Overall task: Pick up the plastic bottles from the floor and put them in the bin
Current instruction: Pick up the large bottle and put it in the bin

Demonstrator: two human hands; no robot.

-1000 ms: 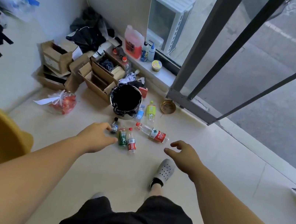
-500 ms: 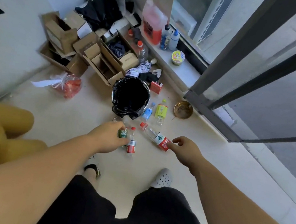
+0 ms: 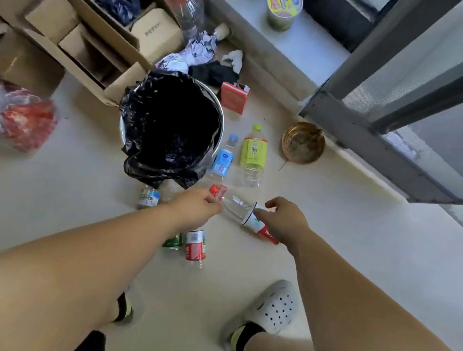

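Note:
A clear plastic bottle with a red cap and a red-and-white label lies just in front of the bin. My left hand has its fingers closed at the neck by the cap. My right hand curls over the labelled end. The round bin is lined with a black bag and stands open. Beside it lie a blue-labelled bottle and a yellow-green-labelled bottle. A small bottle, a green bottle and a red-labelled bottle lie under my left forearm.
Open cardboard boxes crowd the floor left of the bin, and a red-filled plastic bag lies further left. A brass bowl and a small red carton sit near the window sill. My feet in white clogs stand behind the bottles.
I have leaned in closer to the floor. My left hand moved right from the small bottles to the red cap, and my right hand has closed over the same bottle's label.

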